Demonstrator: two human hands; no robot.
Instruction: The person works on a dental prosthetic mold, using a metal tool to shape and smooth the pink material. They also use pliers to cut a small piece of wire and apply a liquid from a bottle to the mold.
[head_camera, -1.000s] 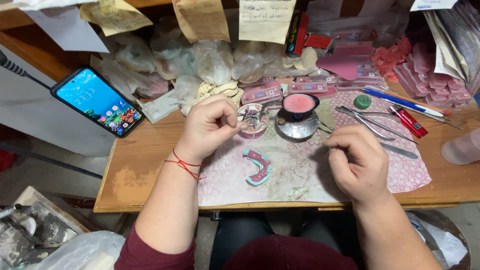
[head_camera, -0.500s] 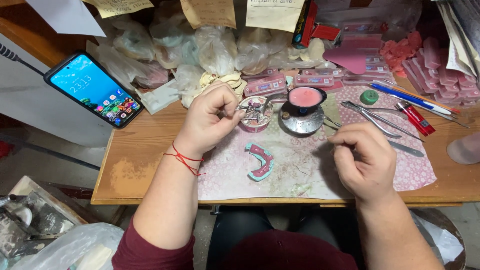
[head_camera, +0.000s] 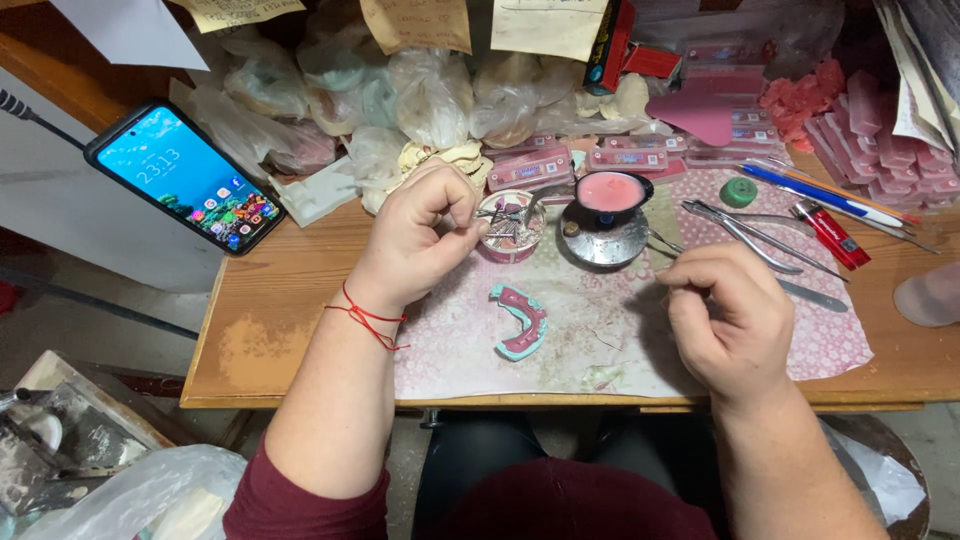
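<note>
A pink-and-teal denture piece (head_camera: 521, 320) is lying on the patterned mat (head_camera: 830, 340) at the middle of the counter (head_camera: 270, 330), with neither hand touching it; it looks shaped already, so the work seems well along, though how much remains I cannot tell.

Just behind the denture piece, the left hand (head_camera: 420, 240) is hovering at a small round cup (head_camera: 512, 228) crowded with little metal parts. Its fingers (head_camera: 462, 215) are pinching closed on a thin metal wire (head_camera: 492, 212) at the cup's rim. To the right of the denture piece, the right hand (head_camera: 728, 315) is curling loosely above the mat, thumb and forefinger nearly meeting; whether something tiny is sitting between them is too small to tell.

Behind the denture piece and to its right, a metal dish of pink wax (head_camera: 608, 195) is standing beside the cup, with pliers (head_camera: 740, 230) and a red lighter (head_camera: 830, 232) farther right. Well to the left of the denture piece, a phone (head_camera: 185, 175) is leaning with its screen lit.
</note>
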